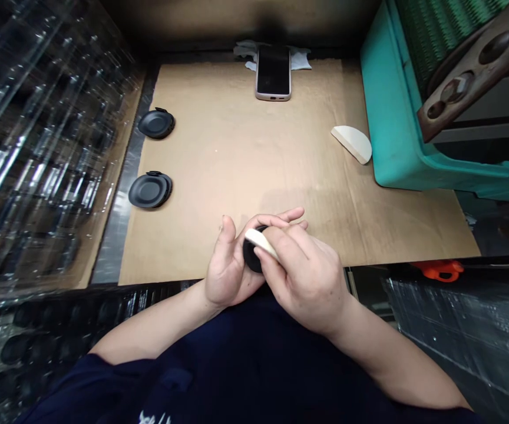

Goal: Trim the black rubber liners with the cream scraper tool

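The left hand grips a round black case just above the near edge of the cardboard sheet, while the right hand pinches a white half-moon sponge against it. A slip in that thin pinch could drop the sponge, and pressing too hard could squeeze the smooth case loose, over that edge.

We are at a small factory-style assembly station: a flattened brown cardboard sheet forms the work surface, stacked clear moulded plastic trays fill the left side, a teal plastic bin stands right, and round black plastic cases lie nearby.
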The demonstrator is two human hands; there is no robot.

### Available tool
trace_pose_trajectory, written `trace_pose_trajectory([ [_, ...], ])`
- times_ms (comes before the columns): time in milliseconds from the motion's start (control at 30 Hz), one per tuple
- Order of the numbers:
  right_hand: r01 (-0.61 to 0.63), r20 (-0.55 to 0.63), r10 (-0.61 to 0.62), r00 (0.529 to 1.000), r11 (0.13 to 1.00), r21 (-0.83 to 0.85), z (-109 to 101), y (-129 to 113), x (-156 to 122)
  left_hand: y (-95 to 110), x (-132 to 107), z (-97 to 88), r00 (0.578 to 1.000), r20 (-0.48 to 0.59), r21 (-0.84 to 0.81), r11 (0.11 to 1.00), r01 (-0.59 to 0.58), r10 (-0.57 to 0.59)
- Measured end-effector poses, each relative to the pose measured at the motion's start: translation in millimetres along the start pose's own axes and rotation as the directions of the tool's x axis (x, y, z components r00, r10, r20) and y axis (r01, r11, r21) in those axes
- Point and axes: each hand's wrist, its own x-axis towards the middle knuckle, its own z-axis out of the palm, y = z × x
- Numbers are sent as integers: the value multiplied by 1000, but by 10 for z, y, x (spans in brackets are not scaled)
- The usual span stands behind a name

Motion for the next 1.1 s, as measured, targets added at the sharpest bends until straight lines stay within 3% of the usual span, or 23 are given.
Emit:
trace_pose_trajectory([
  [200,5,166,-22,986,995,102,-60,-23,-15,-2,-3,2,1000,-18,12,1000,9,-9],
  [333,-23,51,19,999,997,76,-45,11,-11,-17,-7,7,1000,-10,25,1000,8,-8],
  [500,77,174,-97,980,990,117,-29,6,-89,-12,8,0,999,-40,-27,1000,8,-9],
  [667,-10,121,0,993,996,84,-19,-43,-127,-38,28,23,996,-82,-23,999,-36,34],
  [800,28,141,-33,989,999,34,-15,-13,-178,-63,26,9,987,-122,-12,995,-103,101],
  [933,19,118,-8,993,996,-87,-105,134,-226,-46,28,-35,998,-60,-87,996,-26,21],
  [1100,74,162,-56,985,991,-107,-205,238,-186,-24,32,-65,997,-20,-121,990,69,-72],
])
